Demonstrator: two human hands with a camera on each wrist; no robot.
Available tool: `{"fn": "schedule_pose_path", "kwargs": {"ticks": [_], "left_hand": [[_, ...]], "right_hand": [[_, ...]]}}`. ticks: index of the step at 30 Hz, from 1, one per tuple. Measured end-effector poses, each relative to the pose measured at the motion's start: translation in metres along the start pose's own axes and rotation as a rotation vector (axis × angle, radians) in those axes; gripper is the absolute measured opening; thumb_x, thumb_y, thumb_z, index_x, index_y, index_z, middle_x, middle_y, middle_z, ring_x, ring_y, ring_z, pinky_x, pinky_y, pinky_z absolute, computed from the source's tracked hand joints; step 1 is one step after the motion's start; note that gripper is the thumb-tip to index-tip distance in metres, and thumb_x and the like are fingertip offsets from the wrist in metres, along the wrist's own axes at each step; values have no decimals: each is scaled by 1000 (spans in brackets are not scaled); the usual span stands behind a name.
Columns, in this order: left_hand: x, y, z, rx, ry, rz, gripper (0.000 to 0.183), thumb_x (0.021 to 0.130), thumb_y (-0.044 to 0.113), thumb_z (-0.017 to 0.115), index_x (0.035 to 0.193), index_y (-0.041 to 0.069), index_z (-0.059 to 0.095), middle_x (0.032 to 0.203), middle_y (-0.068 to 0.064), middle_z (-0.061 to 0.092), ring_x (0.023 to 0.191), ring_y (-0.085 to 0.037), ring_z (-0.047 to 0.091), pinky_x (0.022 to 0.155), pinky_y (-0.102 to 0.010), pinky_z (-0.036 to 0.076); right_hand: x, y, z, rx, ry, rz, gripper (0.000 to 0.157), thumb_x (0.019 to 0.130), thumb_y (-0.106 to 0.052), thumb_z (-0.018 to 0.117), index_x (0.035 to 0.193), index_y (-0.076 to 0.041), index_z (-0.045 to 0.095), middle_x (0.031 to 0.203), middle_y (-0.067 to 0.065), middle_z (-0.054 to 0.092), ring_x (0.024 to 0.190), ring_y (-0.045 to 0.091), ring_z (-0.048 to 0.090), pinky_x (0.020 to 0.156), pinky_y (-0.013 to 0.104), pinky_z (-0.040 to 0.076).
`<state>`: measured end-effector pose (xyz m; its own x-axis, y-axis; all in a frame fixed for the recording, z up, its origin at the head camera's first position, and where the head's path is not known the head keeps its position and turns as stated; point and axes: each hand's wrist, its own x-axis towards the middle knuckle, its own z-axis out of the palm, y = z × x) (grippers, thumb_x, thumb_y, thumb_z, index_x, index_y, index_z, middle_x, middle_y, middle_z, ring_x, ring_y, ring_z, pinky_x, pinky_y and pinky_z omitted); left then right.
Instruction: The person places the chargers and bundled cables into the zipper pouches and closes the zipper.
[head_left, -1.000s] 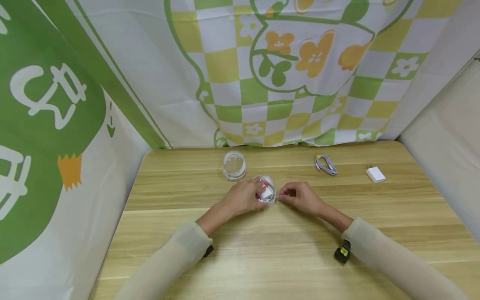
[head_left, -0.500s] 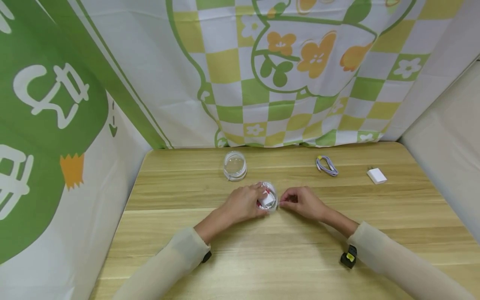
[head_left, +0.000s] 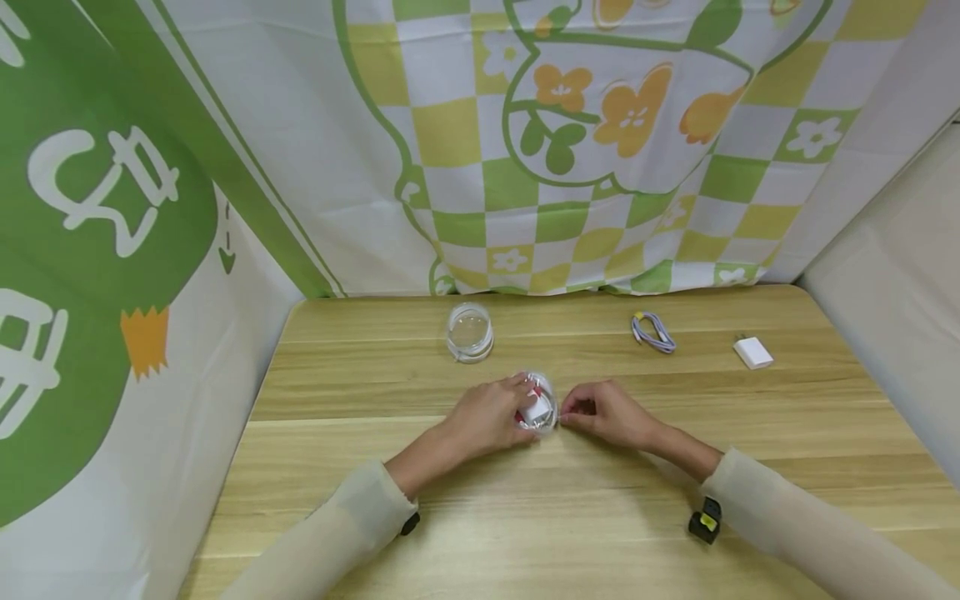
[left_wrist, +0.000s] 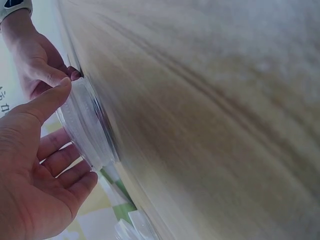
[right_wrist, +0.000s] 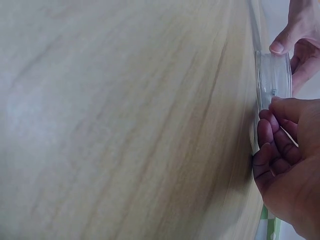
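My left hand (head_left: 487, 415) grips a round clear plastic case (head_left: 550, 414) from its left side, thumb and fingers on its rim. Inside the case show a white charger block, pale coiled cable and some red. In the left wrist view the case (left_wrist: 82, 117) stands low over the wooden table, thumb on one side of it. My right hand (head_left: 611, 414) is at the case's right edge, thumb and forefinger pinching a thin, small strip there. The right wrist view shows that pinch against the case wall (right_wrist: 272, 75); what exactly the strip is stays too small to tell.
Behind the hands lies a clear round case with white coiled cable (head_left: 456, 348). Farther right are a coiled lilac cable (head_left: 660, 335) with a yellow tie and a white plug adapter (head_left: 753, 352). A patterned curtain (head_left: 525, 225) hangs at the table's (head_left: 375, 321) back edge.
Both hands and the held case have come slightly nearer the person. The right hand keeps its pinch at the case's edge. The other things on the table lie as before.
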<state>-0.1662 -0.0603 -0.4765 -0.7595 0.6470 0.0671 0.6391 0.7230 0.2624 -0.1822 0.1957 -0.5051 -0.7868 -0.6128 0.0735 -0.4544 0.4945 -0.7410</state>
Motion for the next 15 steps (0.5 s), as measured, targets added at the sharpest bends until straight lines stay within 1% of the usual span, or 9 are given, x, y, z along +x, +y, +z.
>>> {"fn": "schedule_pose_path", "kwargs": {"ticks": [4,8,12,15], "left_hand": [[-1,1,1,-1,5,4,57,85,47,89,127,10,77,147,-9,65,141,-28,58,107,-43,57],[-1,0,1,-7,12,12,58,84,47,90,127,10,77,147,-8,65,142,-27,57,108,-43,56],[-2,-1,0,-31,18,29,58,83,46,91,126,9,77,146,-10,66,142,-28,57,110,-42,55],[-2,-3,0,-58,24,46,57,83,45,91,125,8,78,145,-11,66,142,-29,57,112,-42,53]], "right_hand": [[-1,0,0,9,-9,-8,2,95,-11,80,95,-10,78,86,-6,75,75,3,61,66,21,53],[-2,1,-1,5,-10,-22,7,96,-14,80,96,-8,78,87,-7,76,76,2,62,66,21,54],[-3,1,-4,-2,-8,-31,6,96,-14,80,98,-9,78,89,-7,76,77,2,64,67,22,56],[-3,2,-8,-2,-1,-23,5,96,-13,80,100,-9,79,91,-6,77,78,4,64,68,22,56]]}}
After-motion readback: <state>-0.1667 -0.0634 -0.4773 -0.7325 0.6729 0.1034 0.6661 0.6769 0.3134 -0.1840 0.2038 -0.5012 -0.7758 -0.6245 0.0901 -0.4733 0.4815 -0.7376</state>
